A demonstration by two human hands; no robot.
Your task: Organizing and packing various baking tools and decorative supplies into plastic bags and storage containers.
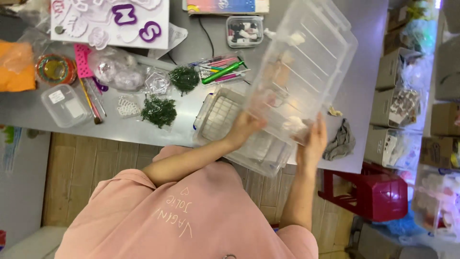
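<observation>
Desk [364, 57]: a grey metal top that runs across the upper part of the view, crowded with craft supplies; wooden floor shows below its near edge.
Person: seen from above in a pink top, both forearms reaching to the desk's near edge.
Clear plastic lid [306, 67]: large, ribbed and see-through, lifted off the desk and tilted, its far end up over the desk's right part, its near end down at the hands.
Clear storage box [225, 115]: sits at the near edge of the desk, under and just left of the lid, small pale things lying inside.
White board [110, 21]: far left of the desk, with white cut-out shapes and two purple letters on it.
Red stool [378, 192]: on the floor to the right, below the desk's corner.
Left hand [244, 127]: fingers curled on the lid's near left edge — seen partly through the plastic.
Right hand [314, 141]: fingers spread flat along the lid's near right corner, gripping it.
Grey cloth [341, 141]: crumpled on the desk just right of the right hand.
Small lidded tub [64, 105]: clear, on the left near the desk's edge.
Green sprigs [159, 111]: two dark tufts in clear wrap, left of the storage box.
Pens [223, 71]: a green one among pink ones in a clear pouch — mid-desk.
</observation>
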